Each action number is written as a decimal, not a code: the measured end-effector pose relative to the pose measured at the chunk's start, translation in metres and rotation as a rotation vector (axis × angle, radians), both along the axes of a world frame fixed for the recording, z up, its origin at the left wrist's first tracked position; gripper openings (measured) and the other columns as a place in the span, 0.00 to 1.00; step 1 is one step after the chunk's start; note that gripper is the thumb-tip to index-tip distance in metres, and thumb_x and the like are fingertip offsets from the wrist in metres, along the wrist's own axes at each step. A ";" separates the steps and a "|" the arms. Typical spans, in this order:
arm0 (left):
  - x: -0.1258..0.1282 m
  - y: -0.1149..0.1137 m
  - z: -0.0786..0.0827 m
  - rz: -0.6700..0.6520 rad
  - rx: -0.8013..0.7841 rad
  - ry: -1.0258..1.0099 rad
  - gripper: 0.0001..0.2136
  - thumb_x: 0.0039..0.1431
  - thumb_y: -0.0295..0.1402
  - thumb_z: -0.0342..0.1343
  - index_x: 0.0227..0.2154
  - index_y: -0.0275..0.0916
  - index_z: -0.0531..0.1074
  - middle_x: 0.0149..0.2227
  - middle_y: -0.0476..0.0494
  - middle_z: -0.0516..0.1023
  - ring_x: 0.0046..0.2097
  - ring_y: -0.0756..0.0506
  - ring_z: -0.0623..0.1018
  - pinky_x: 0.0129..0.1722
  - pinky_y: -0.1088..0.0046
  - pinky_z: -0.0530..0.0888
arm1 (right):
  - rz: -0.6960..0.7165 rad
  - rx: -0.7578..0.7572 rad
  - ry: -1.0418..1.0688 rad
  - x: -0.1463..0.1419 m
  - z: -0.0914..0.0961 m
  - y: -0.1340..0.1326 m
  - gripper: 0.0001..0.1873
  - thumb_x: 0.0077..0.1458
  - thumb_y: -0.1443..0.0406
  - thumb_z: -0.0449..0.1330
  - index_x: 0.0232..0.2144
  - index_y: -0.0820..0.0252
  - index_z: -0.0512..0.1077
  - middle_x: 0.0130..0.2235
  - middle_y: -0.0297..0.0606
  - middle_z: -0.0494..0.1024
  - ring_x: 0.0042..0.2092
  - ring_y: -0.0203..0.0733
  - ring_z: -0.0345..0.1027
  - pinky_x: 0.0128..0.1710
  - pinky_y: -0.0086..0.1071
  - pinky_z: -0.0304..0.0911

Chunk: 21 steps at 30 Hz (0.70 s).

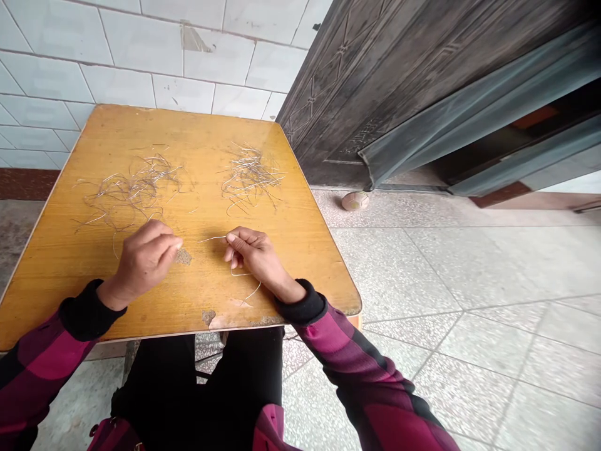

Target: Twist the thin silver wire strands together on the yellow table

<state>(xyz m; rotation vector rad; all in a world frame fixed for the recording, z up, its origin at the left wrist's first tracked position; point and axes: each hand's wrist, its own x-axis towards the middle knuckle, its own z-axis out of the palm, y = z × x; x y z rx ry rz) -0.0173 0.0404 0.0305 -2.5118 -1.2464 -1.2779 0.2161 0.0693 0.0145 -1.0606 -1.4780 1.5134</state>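
Plaid sleeves (357, 363), left hand (143, 260) curled over, any hold hidden, right hand (251, 254) pinching thin wire (211, 238)

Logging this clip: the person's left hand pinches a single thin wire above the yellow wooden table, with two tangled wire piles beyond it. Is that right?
No: the head view shows the right hand, not the left, pinching the single thin wire. The rest stands: it is above the yellow wooden table, with two tangled wire piles beyond it.

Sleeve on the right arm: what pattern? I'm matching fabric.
The sleeve shows magenta and black checks, best in the head view.
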 end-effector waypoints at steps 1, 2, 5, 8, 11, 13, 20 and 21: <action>-0.001 0.001 0.001 0.019 -0.011 -0.046 0.05 0.59 0.25 0.54 0.32 0.39 0.73 0.32 0.46 0.73 0.34 0.48 0.73 0.34 0.70 0.71 | -0.001 -0.001 -0.001 0.000 0.000 0.001 0.17 0.57 0.53 0.59 0.28 0.61 0.69 0.22 0.30 0.74 0.19 0.28 0.64 0.18 0.23 0.56; -0.001 0.003 0.002 0.025 -0.035 -0.087 0.04 0.60 0.26 0.54 0.33 0.39 0.74 0.33 0.46 0.74 0.35 0.48 0.74 0.35 0.70 0.71 | 0.018 0.000 -0.010 0.000 -0.001 0.001 0.17 0.57 0.53 0.59 0.28 0.61 0.69 0.22 0.30 0.74 0.19 0.28 0.64 0.19 0.23 0.57; 0.006 0.006 0.002 -0.050 -0.181 -0.122 0.03 0.60 0.29 0.56 0.34 0.38 0.74 0.34 0.46 0.76 0.35 0.48 0.75 0.35 0.71 0.72 | 0.129 0.017 -0.042 -0.006 -0.003 -0.001 0.19 0.57 0.51 0.58 0.29 0.62 0.70 0.22 0.30 0.74 0.19 0.28 0.64 0.19 0.23 0.57; 0.017 0.006 -0.003 -0.129 -0.289 -0.089 0.04 0.59 0.28 0.56 0.31 0.37 0.75 0.27 0.48 0.76 0.29 0.50 0.74 0.30 0.75 0.70 | 0.199 0.040 -0.041 -0.013 -0.004 -0.003 0.20 0.58 0.51 0.57 0.28 0.62 0.70 0.23 0.31 0.74 0.20 0.28 0.64 0.20 0.23 0.58; 0.022 0.006 -0.007 -0.088 -0.281 -0.061 0.08 0.59 0.25 0.54 0.26 0.38 0.74 0.23 0.50 0.75 0.26 0.52 0.73 0.27 0.76 0.67 | 0.239 0.003 0.003 -0.015 -0.006 -0.004 0.16 0.54 0.53 0.62 0.31 0.62 0.71 0.24 0.30 0.74 0.22 0.28 0.64 0.21 0.24 0.59; 0.021 0.007 -0.010 -0.045 -0.236 -0.041 0.08 0.58 0.24 0.53 0.25 0.38 0.73 0.23 0.50 0.75 0.26 0.51 0.73 0.27 0.76 0.67 | 0.260 -0.039 0.035 -0.013 -0.007 -0.003 0.18 0.49 0.56 0.66 0.37 0.62 0.71 0.25 0.29 0.73 0.22 0.28 0.64 0.23 0.25 0.61; 0.014 0.009 -0.008 -0.028 -0.255 -0.040 0.07 0.59 0.26 0.53 0.28 0.38 0.74 0.25 0.49 0.76 0.28 0.50 0.74 0.29 0.74 0.69 | 0.231 0.026 -0.075 -0.003 -0.011 -0.001 0.14 0.49 0.62 0.65 0.38 0.63 0.74 0.24 0.28 0.71 0.24 0.29 0.61 0.26 0.26 0.58; 0.014 0.009 -0.007 -0.045 -0.279 -0.044 0.06 0.59 0.27 0.53 0.29 0.38 0.74 0.26 0.48 0.77 0.29 0.50 0.75 0.30 0.74 0.70 | 0.235 0.048 -0.099 -0.003 -0.012 -0.001 0.13 0.49 0.62 0.64 0.37 0.63 0.74 0.25 0.28 0.71 0.25 0.29 0.61 0.26 0.26 0.58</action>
